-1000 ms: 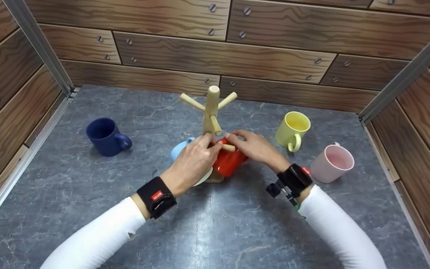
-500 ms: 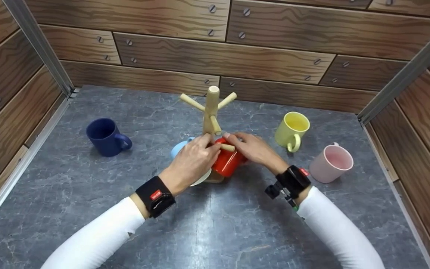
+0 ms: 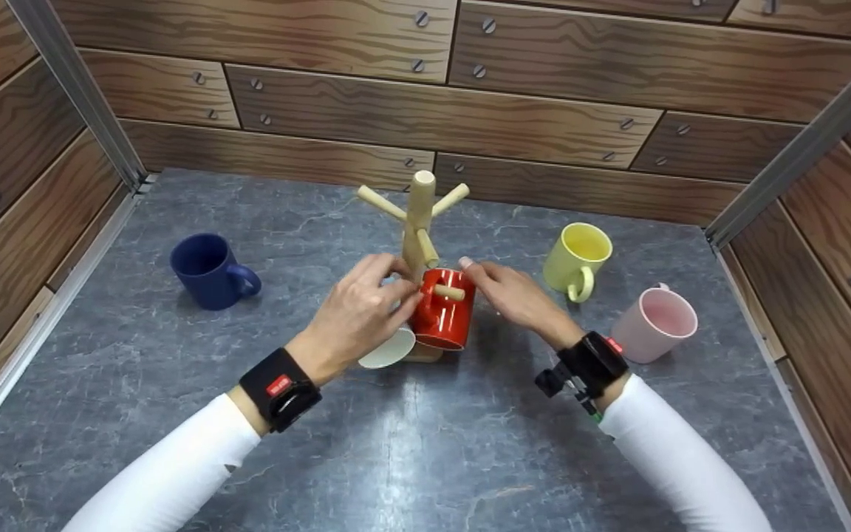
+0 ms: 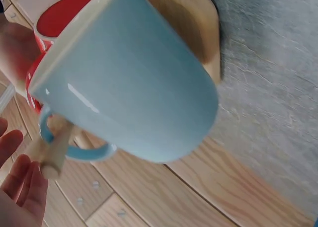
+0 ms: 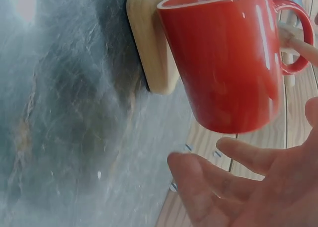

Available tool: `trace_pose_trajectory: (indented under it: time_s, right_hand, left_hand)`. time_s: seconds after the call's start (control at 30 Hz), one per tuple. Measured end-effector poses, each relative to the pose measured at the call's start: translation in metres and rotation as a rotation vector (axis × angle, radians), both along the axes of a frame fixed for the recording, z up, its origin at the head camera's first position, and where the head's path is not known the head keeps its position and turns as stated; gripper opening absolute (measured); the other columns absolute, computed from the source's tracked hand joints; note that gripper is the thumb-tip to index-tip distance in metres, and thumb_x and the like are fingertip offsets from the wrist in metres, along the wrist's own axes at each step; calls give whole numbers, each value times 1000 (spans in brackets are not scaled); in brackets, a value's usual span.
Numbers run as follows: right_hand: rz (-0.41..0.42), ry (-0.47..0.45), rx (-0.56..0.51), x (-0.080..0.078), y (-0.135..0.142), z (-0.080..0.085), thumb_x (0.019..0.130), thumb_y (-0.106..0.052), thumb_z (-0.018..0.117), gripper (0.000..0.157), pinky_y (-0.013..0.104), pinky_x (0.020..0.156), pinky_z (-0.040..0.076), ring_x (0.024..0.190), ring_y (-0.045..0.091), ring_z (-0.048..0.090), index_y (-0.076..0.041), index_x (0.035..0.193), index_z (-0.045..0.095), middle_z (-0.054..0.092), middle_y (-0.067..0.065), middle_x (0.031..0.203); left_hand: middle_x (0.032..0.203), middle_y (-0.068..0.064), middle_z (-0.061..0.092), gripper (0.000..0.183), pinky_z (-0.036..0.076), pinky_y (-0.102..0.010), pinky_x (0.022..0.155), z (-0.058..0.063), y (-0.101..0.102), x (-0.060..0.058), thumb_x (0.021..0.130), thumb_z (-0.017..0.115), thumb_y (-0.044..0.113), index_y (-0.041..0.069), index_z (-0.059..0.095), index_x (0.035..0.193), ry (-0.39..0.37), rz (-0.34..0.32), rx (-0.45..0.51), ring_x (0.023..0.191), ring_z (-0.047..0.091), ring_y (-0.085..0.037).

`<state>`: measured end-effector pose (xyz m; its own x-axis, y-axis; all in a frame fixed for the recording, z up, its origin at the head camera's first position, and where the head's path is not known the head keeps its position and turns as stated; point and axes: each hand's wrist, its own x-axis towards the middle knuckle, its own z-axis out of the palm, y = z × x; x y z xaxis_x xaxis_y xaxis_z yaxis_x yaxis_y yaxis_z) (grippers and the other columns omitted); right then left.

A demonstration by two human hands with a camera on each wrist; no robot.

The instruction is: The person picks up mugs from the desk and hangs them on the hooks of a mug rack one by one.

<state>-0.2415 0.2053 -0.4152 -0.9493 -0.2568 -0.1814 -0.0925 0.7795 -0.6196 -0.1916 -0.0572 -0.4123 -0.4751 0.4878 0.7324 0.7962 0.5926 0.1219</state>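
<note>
A red mug (image 3: 444, 323) hangs tilted by its handle on a lower peg (image 3: 449, 292) of a wooden mug tree (image 3: 419, 229). My left hand (image 3: 357, 309) is beside it with fingers loosely bent, fingertips close to the mug's handle side. Fingers spread, my right hand (image 3: 515, 297) stands just off the mug's right side; the right wrist view shows a gap between those fingers and the red mug (image 5: 228, 63). On the tree's other lower peg hangs a light blue mug (image 4: 129, 78), mostly hidden behind my left hand in the head view, where its pale opening shows.
A dark blue mug (image 3: 211, 273) stands on the left of the grey table (image 3: 411, 451). To the right are a yellow mug (image 3: 577, 262) and a pink mug (image 3: 651, 325). Bare upper pegs (image 3: 381, 202) stick out from the tree. Wood-patterned walls (image 3: 351, 103) enclose the back and sides.
Both hands have let go of the red mug and drawn apart, the left hand moving left and the right hand slightly right. The red mug now hangs more upright from the peg.
</note>
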Motion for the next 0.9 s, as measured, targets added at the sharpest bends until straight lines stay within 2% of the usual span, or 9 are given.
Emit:
trace_pose_trajectory:
  time_s: [0.07, 0.2, 0.33, 0.5, 0.7, 0.8, 0.9]
  right_hand:
    - [-8, 11, -5, -1, 4, 3, 98, -79, 26, 94, 59, 113, 39, 137, 41, 50, -6, 153, 49, 52, 21, 152]
    - [-39, 62, -59, -6, 13, 13, 101, -76, 29, 91, 60, 112, 39, 136, 41, 50, -3, 153, 45, 51, 22, 151]
    - [-80, 150, -136, -10, 20, 27, 104, -68, 35, 82, 58, 110, 43, 134, 38, 52, -4, 154, 43, 52, 22, 150]
    - [-112, 280, -229, -10, 20, 47, 106, -53, 45, 69, 53, 113, 40, 137, 36, 48, -6, 157, 40, 45, 20, 154]
    - [-80, 438, -301, -6, 9, 72, 105, -45, 54, 62, 45, 115, 40, 145, 26, 40, -13, 158, 43, 41, 11, 160]
    - [-42, 518, -336, -7, 2, 82, 104, -39, 57, 58, 42, 119, 35, 147, 22, 38, -14, 156, 47, 43, 7, 159]
    - [10, 571, -349, -6, -6, 90, 103, -36, 59, 57, 40, 122, 28, 148, 18, 36, -16, 155, 48, 44, 5, 159]
  left_hand:
    - [104, -12, 67, 10, 59, -34, 81, 2, -5, -1, 92, 78, 13, 3, 78, 92, -17, 15, 25, 92, 65, -26]
    - [106, -13, 65, 14, 58, -36, 82, 5, -13, -4, 93, 78, 17, 3, 75, 93, -73, 43, 81, 93, 65, -27]
    - [114, -14, 63, 24, 58, -36, 83, 9, -16, -7, 93, 80, 21, 2, 73, 106, -158, 83, 109, 98, 65, -27]
    - [125, -16, 60, 42, 57, -40, 89, 14, -11, -10, 90, 83, 25, 2, 69, 122, -278, 128, 117, 109, 64, -29]
    - [120, -15, 62, 49, 55, -45, 94, 20, -2, -17, 86, 87, 24, 3, 65, 125, -336, 159, 171, 111, 64, -30]
    - [120, -15, 63, 50, 54, -46, 95, 24, 3, -21, 85, 88, 24, 3, 65, 124, -360, 168, 197, 112, 63, -32]
    - [122, -15, 64, 50, 54, -47, 96, 28, 7, -23, 83, 89, 24, 3, 67, 123, -430, 177, 224, 113, 63, -33]
